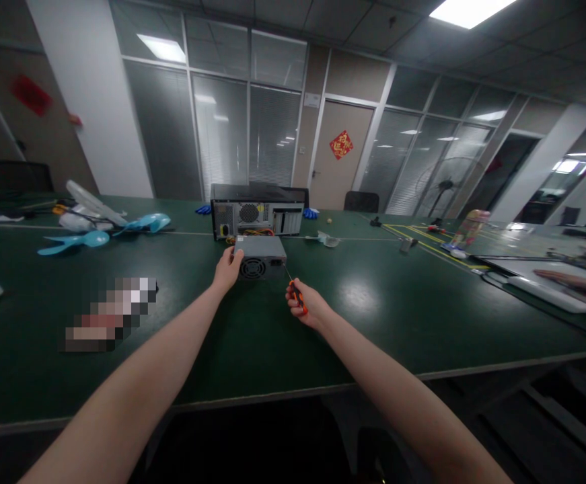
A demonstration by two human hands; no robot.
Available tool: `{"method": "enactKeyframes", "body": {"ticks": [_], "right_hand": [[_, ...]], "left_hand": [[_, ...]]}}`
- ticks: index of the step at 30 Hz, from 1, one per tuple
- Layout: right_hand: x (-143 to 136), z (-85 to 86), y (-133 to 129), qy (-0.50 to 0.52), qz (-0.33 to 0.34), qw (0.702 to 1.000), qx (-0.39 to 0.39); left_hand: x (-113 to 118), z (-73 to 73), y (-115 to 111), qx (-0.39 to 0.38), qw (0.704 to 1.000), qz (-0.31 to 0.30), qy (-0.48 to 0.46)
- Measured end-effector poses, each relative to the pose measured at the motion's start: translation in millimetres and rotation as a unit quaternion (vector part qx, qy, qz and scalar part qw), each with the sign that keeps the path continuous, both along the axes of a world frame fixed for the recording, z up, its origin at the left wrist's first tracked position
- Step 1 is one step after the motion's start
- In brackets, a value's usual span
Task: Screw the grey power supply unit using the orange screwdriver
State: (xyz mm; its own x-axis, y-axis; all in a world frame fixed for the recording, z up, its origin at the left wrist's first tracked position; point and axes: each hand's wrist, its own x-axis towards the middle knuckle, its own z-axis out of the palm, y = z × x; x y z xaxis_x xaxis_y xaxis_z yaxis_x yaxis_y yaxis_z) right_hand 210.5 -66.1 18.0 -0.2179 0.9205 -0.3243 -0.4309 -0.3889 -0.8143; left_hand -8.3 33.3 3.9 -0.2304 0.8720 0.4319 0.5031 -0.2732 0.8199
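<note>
A grey computer power supply lies on the green table, its round fan grille and socket facing me. My left hand grips its left side, thumb on the near corner. In my right hand is a screwdriver with an orange and black handle, fingers wrapped round it. The thin shaft points up and left to the power supply's right front edge; whether the tip touches a screw is too small to tell. Right behind stands a computer case lying on its side, with coloured cables between it and the power supply.
Light blue fan blades and a white part lie at the left. A pixelated object rests near my left forearm. Behind right are a small clear bag, a bottle and a white-edged panel. The table's front edge runs below my forearms.
</note>
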Motion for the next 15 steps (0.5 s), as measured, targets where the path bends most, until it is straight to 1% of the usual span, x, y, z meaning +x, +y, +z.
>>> {"method": "enactKeyframes", "body": {"ticks": [4, 8, 15], "right_hand": [[-0.1, 1.3, -0.4, -0.002, -0.001, 1.000, -0.004], [-0.7, -0.3, 0.8, -0.017, -0.019, 1.000, 0.001], [0.0, -1.7, 1.9, -0.009, -0.010, 1.000, -0.006]], "left_hand": [[-1.3, -1.7, 1.7, 0.001, 1.000, -0.002, 0.001], [-1.8, -2.2, 1.7, 0.005, 1.000, 0.000, 0.011], [-0.5, 0.5, -1.9, -0.008, 1.000, 0.004, 0.003]]}}
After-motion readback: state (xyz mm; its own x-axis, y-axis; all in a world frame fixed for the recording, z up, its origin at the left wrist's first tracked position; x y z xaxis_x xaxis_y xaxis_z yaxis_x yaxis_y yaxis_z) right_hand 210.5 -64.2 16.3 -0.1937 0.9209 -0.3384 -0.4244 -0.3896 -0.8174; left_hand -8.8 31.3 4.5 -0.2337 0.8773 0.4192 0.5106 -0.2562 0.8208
